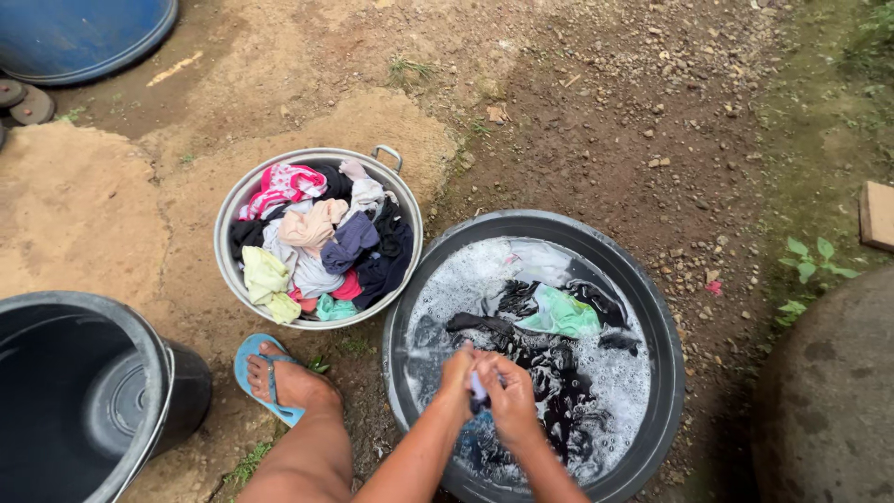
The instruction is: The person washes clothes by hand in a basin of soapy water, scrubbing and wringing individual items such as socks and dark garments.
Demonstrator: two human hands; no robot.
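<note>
Soapy black basin [652, 307] on sloped dirt ground, left hand [458, 371] and right hand [510, 399] pinching a small blue cloth [478, 391] at its near rim; could slip into suds, or tip.

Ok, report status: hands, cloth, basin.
Left hand and right hand both clenched on small pale-blue cloth. Over black round soapy basin. Nothing in the way.

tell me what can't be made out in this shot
Head view:
- Cloth between the left hand and right hand: mostly covered by fingers.
- Clothes under the suds in the black tub: hidden.
- Black bucket: cut off at the left edge.
</note>
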